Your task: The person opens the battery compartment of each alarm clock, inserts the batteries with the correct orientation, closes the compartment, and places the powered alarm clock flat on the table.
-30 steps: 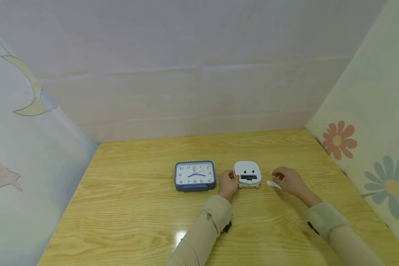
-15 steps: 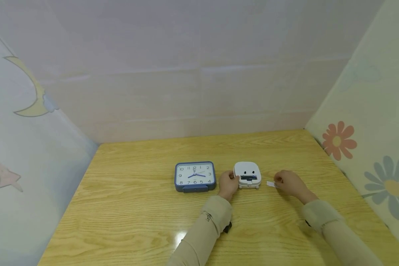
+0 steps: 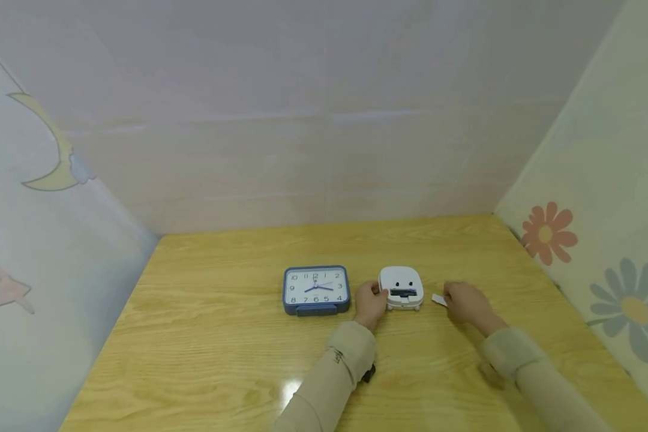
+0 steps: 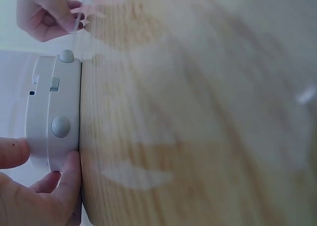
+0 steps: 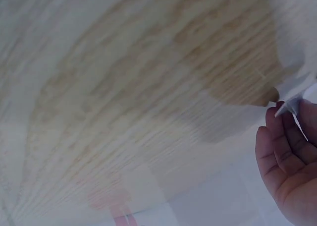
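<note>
A small white alarm clock (image 3: 400, 276) lies on the table with its back up, showing two black knobs and an uncovered battery compartment with a dark, bluish-green battery (image 3: 403, 293) in it. My left hand (image 3: 369, 305) grips the clock's left side, thumb on top and fingers low on the edge in the left wrist view. Right of the clock, my right hand (image 3: 468, 305) pinches a thin white battery cover (image 3: 439, 299). That cover (image 4: 78, 22) looks raised off the table and tilted in the left wrist view. The right fingers partly hide it.
A blue desk clock (image 3: 316, 290) with a white dial lies face up, left of my left hand. The wooden table (image 3: 221, 348) meets a plain back wall (image 3: 324, 150) and patterned side walls. A bright reflection lies near the left sleeve.
My right hand has moved slightly left and closed on the battery cover, which lay flat and now tilts up between the fingers. The left hand keeps its grip on the white clock.
</note>
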`<state>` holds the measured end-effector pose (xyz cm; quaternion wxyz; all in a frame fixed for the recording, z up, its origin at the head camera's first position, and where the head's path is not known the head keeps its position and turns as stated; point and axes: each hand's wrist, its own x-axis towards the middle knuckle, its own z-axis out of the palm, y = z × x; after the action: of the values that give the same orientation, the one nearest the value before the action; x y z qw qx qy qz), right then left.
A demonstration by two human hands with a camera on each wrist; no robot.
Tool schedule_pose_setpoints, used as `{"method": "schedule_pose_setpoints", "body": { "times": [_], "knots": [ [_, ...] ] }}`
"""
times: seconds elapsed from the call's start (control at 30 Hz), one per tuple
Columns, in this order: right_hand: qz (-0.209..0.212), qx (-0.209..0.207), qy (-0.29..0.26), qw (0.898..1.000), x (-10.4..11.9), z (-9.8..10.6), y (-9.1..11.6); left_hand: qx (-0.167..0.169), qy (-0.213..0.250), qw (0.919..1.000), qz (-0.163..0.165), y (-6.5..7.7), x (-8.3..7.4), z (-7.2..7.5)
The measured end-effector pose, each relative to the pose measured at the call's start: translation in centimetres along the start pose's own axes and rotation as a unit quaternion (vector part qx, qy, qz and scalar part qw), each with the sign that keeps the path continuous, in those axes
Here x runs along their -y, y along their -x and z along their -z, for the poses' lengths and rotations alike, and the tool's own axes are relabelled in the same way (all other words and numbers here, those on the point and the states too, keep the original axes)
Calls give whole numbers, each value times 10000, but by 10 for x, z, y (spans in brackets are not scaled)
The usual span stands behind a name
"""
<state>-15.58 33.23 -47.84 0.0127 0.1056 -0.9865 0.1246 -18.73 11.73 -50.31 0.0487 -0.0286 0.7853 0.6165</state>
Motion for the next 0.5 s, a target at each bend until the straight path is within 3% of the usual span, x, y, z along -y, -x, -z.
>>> {"method": "schedule_pose_setpoints", "body": {
  "times": [0.23,0.5],
  "knots": [
    [-17,-524,-354,9980,4,5,2,-100,-82,9999,7,3,0,1],
    [214,-840,-791,9931,13,24,0,-69,-44,9999,-86,2,-1,-1]
  ]
}}
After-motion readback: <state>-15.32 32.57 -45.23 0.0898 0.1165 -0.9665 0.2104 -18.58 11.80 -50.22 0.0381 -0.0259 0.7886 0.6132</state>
